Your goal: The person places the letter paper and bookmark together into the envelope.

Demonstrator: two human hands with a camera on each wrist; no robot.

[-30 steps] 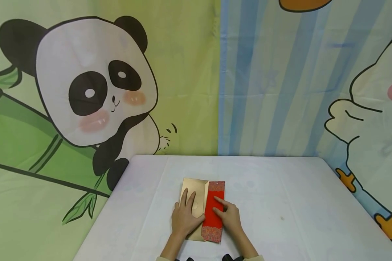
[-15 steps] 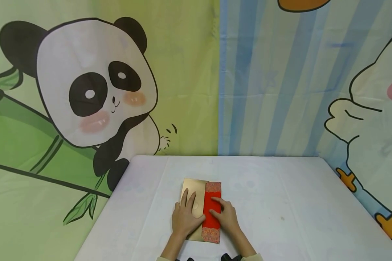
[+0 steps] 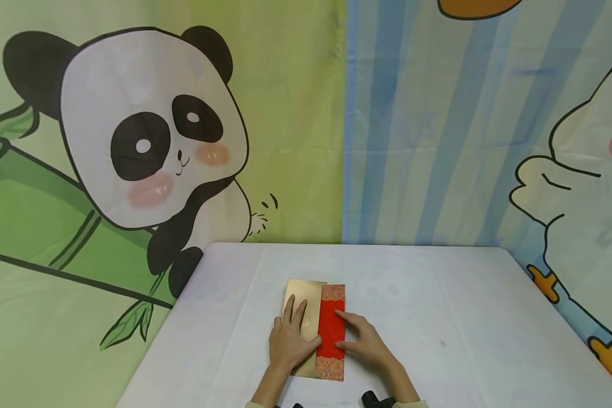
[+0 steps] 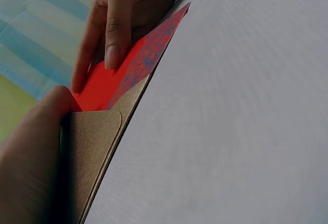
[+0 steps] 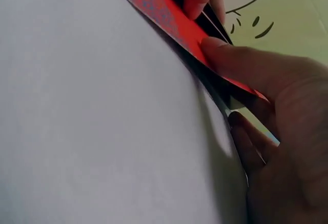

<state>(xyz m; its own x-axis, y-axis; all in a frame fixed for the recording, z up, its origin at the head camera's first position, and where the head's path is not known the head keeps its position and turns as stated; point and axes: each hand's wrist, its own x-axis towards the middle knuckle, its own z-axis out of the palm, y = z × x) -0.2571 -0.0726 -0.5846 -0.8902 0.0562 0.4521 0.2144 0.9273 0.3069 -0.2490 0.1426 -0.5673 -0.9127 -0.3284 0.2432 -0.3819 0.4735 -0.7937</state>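
A red envelope lies on the table, its gold paper side [image 3: 311, 294] at the left and a red panel [image 3: 330, 323] with patterned ends at the right. My left hand [image 3: 290, 341] rests spread on the gold part, its thumb at the fold beside the red panel. At the panel's right edge my right hand [image 3: 367, 339] has its index finger and thumb on the red. In the right wrist view its thumb [image 5: 230, 60] lies over the panel's edge, with other fingers bent below that edge. The left wrist view shows a rounded gold flap [image 4: 97, 142] by the left thumb.
The white table [image 3: 438, 306] spreads around the hands. Behind it hang printed curtains, with a panda [image 3: 148, 130] at the left and a white cartoon figure [image 3: 586, 226] at the right. Black wrist gear [image 3: 374, 399] shows at the bottom edge.
The red panel has swung slightly left and lies straighter along the gold part. My right hand has drawn back to the right, toward the panel's edge. The left hand has stayed in place.
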